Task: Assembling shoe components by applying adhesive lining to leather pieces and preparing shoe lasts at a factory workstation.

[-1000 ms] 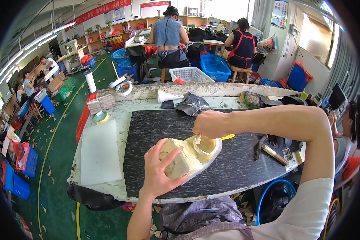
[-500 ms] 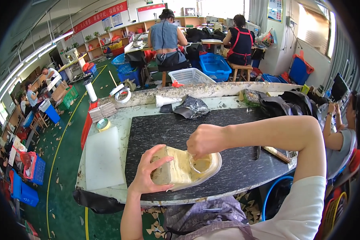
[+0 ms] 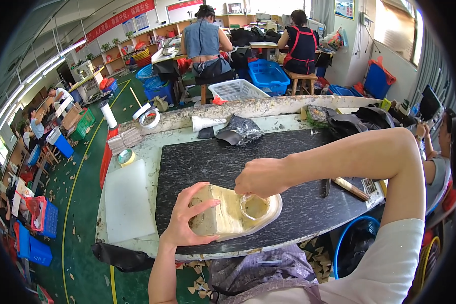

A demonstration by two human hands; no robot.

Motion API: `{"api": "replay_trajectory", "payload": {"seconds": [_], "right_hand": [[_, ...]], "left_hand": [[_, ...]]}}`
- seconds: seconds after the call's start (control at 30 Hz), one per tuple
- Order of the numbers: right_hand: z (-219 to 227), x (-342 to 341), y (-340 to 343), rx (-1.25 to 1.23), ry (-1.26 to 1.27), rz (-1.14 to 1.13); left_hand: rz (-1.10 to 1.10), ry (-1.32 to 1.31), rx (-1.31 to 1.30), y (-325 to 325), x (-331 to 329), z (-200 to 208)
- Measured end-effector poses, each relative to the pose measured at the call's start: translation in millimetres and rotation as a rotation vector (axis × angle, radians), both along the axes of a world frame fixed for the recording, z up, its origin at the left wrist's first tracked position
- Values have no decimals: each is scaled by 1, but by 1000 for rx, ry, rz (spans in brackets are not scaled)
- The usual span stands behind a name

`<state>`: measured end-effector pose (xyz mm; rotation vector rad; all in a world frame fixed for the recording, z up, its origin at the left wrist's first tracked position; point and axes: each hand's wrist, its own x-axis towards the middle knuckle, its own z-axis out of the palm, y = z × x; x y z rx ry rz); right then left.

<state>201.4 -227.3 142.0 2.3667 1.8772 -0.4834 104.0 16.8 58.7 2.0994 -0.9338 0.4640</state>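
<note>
A yellowish, translucent plastic container [image 3: 227, 215], stained and crusted, sits at the front of the dark speckled board [image 3: 299, 223]. It has a boxy end on the left, a rounded end on the right and a round opening on top. My left hand [image 3: 188, 215] grips the boxy end, thumb and fingers spread around it. Over the far rim of the opening my right hand [image 3: 260, 177] is closed, knuckles up and fingers bent down. Whatever those fingertips hold is hidden from view.
Right of the container lie a dark blade [image 3: 327, 187] and a wooden-handled tool [image 3: 351, 189]. A white sheet [image 3: 126, 202], tape roll [image 3: 126, 157], white cone [image 3: 207, 123] and black material [image 3: 240, 130] lie around the board. Below right stands a blue-rimmed bin [image 3: 357, 238]; a co-worker [image 3: 437, 162] sits right.
My right hand has turned and lifted slightly at the opening, uncovering more of its rim. The left hand keeps its hold on the container. The whole view has shifted a little.
</note>
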Motion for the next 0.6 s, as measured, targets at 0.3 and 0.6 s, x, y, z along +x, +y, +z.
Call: {"api": "replay_trajectory", "payload": {"seconds": [0.3,0.6], "right_hand": [[-22,-6,7,220,-77,429],[-5,-4,-10,76,329,-5]], "left_hand": [[-162,54,40,4,2,7],[-143,70,19,7,2,0]]}}
